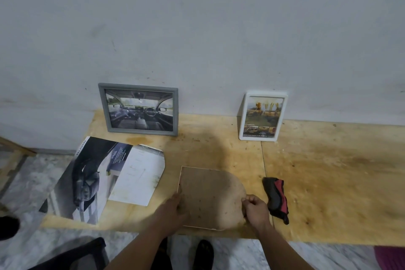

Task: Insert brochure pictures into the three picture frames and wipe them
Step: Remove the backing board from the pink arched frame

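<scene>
Two frames already stand against the wall with pictures in them: the grey frame [138,110] with a car interior on the left, and the white frame [262,115] with a yellowish picture on the right, well apart from each other. The third frame [208,197] lies face down on the wooden board [328,182], close to the front edge, so I see only its brown back panel and a thin light rim.

The person's left hand [173,206] holds the left edge of this frame, with the fingers curled round the side. The right hand [255,207] is at the right edge, and its fingers are drawn together in a pinch on something small there. It may be a clip or the edge of the back panel; I cannot tell, because this part is blurred.

I judge that the step in hand is the work on the back of the third frame, opening or closing it. I cannot see whether a picture is inside.

The brochure [105,177] lies open just to the left, and the black and red cloth [276,199] lies just to the right of the right hand. If the frame has no picture yet, the next move needs the back free and a page from the brochure. After this the cloth is near enough for wiping.
</scene>
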